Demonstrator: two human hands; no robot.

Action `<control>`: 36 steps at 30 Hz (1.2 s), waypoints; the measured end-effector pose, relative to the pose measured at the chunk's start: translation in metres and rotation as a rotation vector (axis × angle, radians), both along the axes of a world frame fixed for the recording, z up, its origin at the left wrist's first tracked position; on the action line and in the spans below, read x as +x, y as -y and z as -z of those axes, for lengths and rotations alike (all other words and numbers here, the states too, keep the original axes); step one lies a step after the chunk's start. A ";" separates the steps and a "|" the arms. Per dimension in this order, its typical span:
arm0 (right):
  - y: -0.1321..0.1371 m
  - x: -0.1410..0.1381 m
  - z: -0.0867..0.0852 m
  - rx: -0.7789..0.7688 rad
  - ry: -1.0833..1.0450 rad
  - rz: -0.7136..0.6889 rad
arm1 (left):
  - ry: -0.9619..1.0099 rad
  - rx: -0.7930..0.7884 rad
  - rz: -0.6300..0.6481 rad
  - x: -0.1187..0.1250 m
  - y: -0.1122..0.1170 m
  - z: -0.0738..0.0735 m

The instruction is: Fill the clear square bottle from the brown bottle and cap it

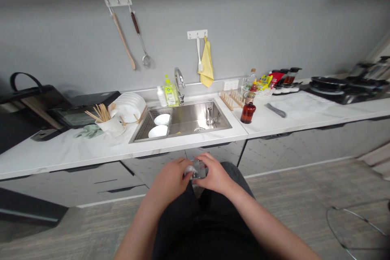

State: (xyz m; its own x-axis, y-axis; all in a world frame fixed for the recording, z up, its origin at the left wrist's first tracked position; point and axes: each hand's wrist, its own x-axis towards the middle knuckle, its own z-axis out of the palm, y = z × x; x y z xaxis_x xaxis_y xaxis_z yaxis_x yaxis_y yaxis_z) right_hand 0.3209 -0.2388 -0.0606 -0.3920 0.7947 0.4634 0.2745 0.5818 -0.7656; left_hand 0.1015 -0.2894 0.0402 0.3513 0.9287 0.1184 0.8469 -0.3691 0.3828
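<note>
Low in front of my body, below the counter's front edge, both hands meet around a small clear, glass-like container (199, 169). My left hand (171, 176) closes on its left end, the fingertips curled against it. On the other side my right hand (217, 174) grips the right end between thumb and fingers. Parts of the container are covered by my fingers, and I cannot tell its exact kind. Beyond my hands lies the steel sink (195, 113), with two white bowls (158, 131) in the rack at its left side.
Chopsticks stand in a white pot (113, 125) beside a row of white plates (129, 105). A brown bottle (248, 112) stands right of the sink. Farther right are a grey-handled utensil (276, 110) and a black pan (327, 84). A thin metal frame (355, 215) rests on the floor.
</note>
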 end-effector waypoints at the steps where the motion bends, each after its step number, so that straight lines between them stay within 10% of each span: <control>1: 0.002 0.002 -0.002 -0.002 0.001 0.001 | 0.016 0.023 0.058 -0.001 0.000 0.002; 36: 0.008 0.015 -0.012 -0.009 0.080 0.013 | 0.090 0.106 0.100 0.000 -0.006 0.028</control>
